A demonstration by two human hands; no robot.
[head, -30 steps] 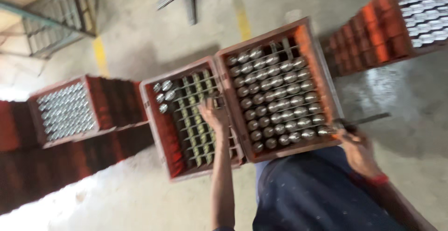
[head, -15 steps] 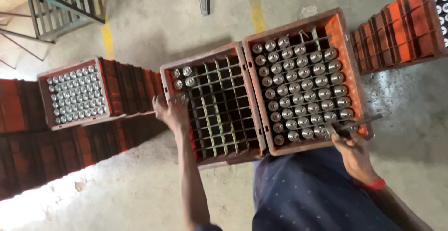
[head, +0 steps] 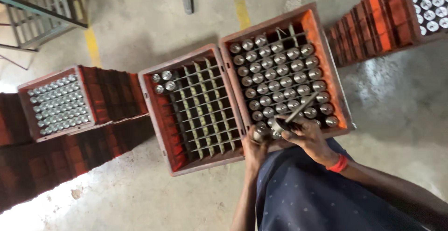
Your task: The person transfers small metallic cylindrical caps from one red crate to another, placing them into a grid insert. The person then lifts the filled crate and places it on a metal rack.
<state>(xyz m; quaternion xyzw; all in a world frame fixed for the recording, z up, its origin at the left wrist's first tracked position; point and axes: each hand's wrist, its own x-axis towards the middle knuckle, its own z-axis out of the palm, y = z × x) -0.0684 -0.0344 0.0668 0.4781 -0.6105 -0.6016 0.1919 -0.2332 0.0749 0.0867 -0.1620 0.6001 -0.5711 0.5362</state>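
Note:
Two red crates stand in front of me. The left crate (head: 161, 119) has mostly bare dividers, with three capped bottles (head: 162, 82) in its far left corner. Silver-capped bottles (head: 280, 79) fill the right crate (head: 326, 58). My left hand (head: 255, 148) is closed on a capped bottle (head: 261, 131) at the near left corner of the right crate. Next to it, my right hand (head: 308, 137), a red band at the wrist, grips a thin metal tool (head: 294, 115) over the near row of bottles.
Stacks of red crates stand on the left, one (head: 56, 103) topped with capped bottles, and more stacks (head: 378, 21) stand at the far right. A metal frame (head: 42, 7) and a yellow floor line (head: 240, 2) lie beyond. My blue-clad lap (head: 317, 198) is below.
My left hand has moved right, from the left crate's far side to the near corner of the right crate, and closed on a bottle. My right hand has stayed at the near rim.

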